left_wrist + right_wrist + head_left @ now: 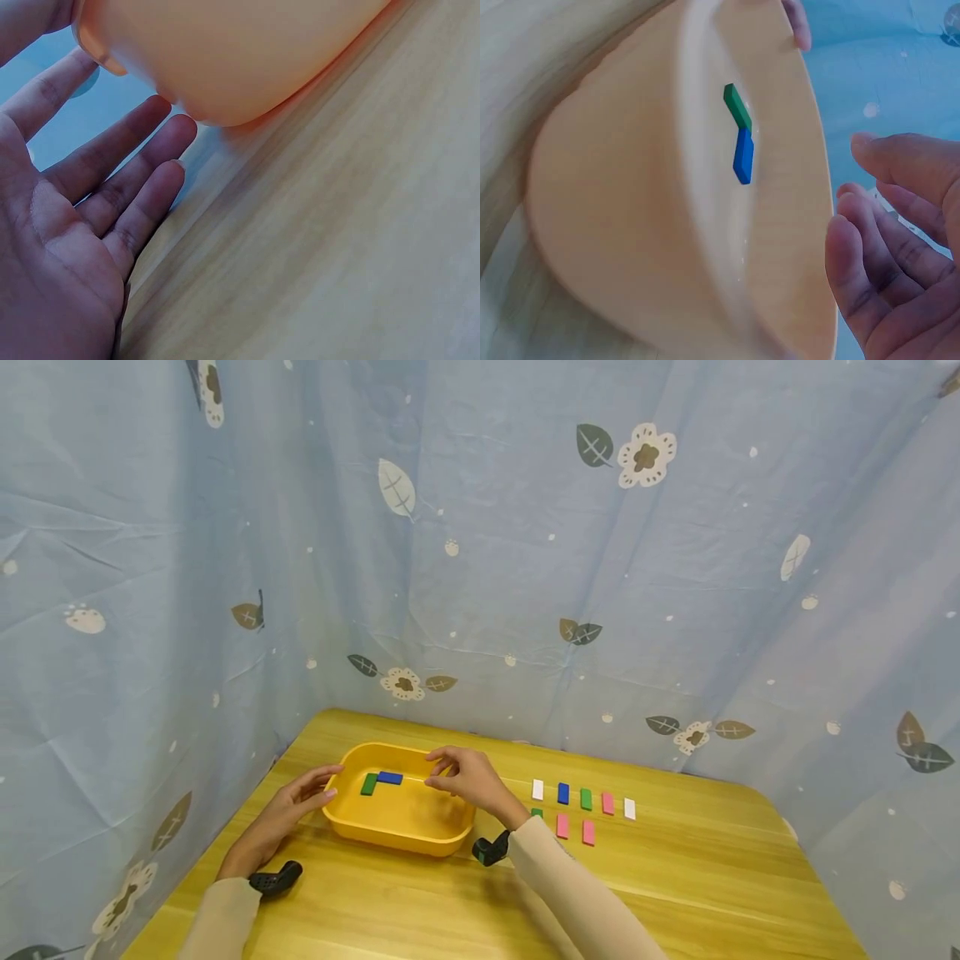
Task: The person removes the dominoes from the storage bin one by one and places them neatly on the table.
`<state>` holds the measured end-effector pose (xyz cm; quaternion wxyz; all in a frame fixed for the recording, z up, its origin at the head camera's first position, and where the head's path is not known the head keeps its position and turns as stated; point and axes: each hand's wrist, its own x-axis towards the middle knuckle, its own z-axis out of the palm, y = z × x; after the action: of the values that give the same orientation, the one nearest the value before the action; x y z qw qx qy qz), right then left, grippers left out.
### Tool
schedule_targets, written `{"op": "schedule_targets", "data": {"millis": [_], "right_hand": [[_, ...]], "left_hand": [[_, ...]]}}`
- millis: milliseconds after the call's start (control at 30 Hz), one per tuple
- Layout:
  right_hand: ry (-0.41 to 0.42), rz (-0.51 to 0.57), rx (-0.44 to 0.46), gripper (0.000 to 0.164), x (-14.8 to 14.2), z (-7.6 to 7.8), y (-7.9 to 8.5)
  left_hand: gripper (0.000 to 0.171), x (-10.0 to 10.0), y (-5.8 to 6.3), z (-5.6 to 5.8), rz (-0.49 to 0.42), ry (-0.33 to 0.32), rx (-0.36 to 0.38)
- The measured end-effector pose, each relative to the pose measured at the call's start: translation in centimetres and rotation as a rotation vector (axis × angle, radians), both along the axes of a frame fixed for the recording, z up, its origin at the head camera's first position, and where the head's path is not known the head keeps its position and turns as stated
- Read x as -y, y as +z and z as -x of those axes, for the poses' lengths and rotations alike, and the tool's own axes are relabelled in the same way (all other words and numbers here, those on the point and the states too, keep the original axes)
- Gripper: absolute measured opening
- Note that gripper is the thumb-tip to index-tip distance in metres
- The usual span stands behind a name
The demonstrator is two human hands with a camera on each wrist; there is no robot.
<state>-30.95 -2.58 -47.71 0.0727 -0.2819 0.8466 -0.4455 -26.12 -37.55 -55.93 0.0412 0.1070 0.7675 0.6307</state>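
Note:
A yellow plastic bin [401, 842] stands on the table, and inside it lie a green block [369, 784] and a blue block [390, 777], end to side at an angle. At the bin's left side is my left hand [288, 806], thumb and fingertips touching the rim. From the left wrist the bin's outer wall [247, 60] shows beside the nearly straight fingers [124, 142]. My right hand [468, 777] hovers over the bin's far right rim, its fingers loosely bent. Thumb and fingers of that right hand [907, 240] stand apart with nothing between them.
To the right of the bin, small flat blocks lie in two rows: a white one [537, 789], a blue one [563, 792], a green one [586, 799] and several pink and other ones. My right forearm partly covers the nearer row. A patterned blue curtain [510, 568] surrounds the wooden table [697, 860].

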Motion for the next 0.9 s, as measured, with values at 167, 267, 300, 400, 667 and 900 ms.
{"op": "schedule_targets", "data": {"millis": [167,267,300,400,667,900], "right_hand": [[0.029,-0.02,0.029,0.035,1.5,0.9,0.2],[0.049,-0.034,0.041,0.033,2.3,1.5,0.2],[0.056,-0.04,0.045,0.034,2.6,1.7,0.2],[0.077,-0.051,0.056,0.035,3.4,2.3,0.0],[0.115,-0.079,0.093,0.036,4.9,3.0,-0.8],[0.11,-0.113,0.125,0.036,5.5,3.4,-1.3]], "left_hand": [[0.056,0.2,0.0,-0.1,0.014,0.014,0.004],[0.056,0.2,0.0,-0.2,0.02,0.024,0.002],[0.056,0.3,0.0,-0.3,0.023,0.021,-0.005],[0.055,0.2,0.1,-0.4,0.016,0.025,-0.005],[0.054,-0.3,0.2,-0.4,-0.002,0.024,0.018],[0.053,-0.2,0.2,-0.6,0.0,0.023,-0.002]]}}
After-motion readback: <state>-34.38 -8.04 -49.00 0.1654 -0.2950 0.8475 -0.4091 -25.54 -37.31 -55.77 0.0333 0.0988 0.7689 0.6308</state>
